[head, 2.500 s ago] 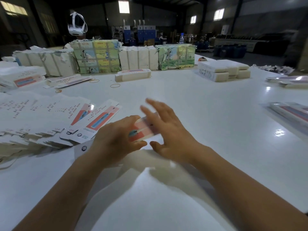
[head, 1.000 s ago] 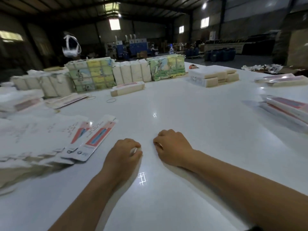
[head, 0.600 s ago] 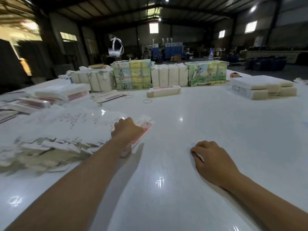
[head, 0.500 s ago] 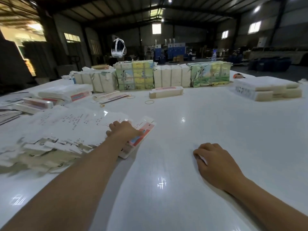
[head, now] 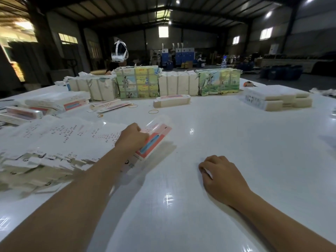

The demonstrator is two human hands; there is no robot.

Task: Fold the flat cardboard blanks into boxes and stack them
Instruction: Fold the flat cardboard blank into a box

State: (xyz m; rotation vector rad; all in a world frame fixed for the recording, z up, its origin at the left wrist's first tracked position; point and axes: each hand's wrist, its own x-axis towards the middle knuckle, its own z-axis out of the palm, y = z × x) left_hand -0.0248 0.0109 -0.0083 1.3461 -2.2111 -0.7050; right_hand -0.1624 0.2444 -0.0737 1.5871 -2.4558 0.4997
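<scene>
Head view: the left hand reaches out over the right end of a fanned spread of flat blanks on the white counter, its fingers curled round the top blank, a white card with a red and blue panel. That blank is tilted, its far end blurred and raised off the pile. The right hand rests knuckles-up on the counter, well apart from the blanks, fingers curled under; whether it holds anything I cannot tell. Farther back a folded box lies on the counter, with 3 rubber bands near it. Behind it stand bound bundles in a row, and stacks of white sheets sit to the right.
</scene>
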